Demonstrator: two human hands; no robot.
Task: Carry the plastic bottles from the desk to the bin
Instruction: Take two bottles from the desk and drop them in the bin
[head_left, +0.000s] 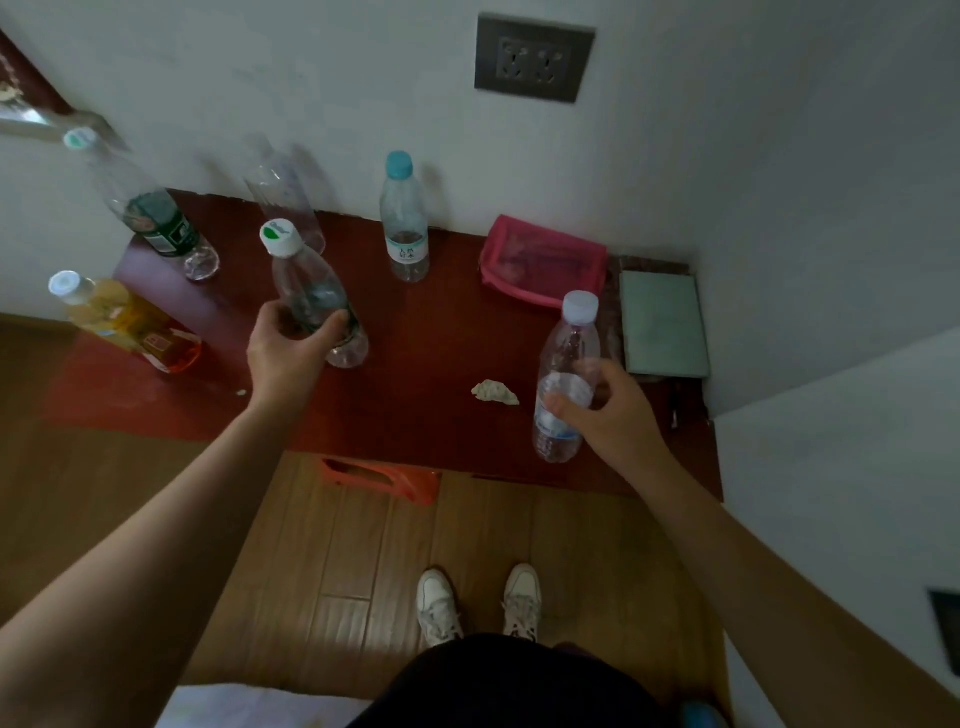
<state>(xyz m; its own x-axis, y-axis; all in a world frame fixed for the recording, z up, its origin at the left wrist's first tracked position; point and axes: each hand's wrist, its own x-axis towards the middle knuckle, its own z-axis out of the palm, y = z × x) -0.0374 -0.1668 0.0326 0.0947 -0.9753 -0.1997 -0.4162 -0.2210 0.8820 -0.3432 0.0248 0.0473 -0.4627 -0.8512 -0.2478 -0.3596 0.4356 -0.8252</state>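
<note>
1. The left arm is reaching forward from the lower left corner of the view, bare and nearly straight.
2. The left hand (288, 348) is wrapping around the lower body of a green-capped bottle (306, 280), with the thumb pressing on the right side and the fingers (272, 314) curling around the left.
3. The right arm is stretching in from the lower right, also bare.
4. The right hand (608, 410) is gripping a white-capped bottle (566, 353) at mid-height, with the thumb lying across the label and the fingers (592, 370) curling behind.
5. Both hands are showing their backs to the camera.
</note>
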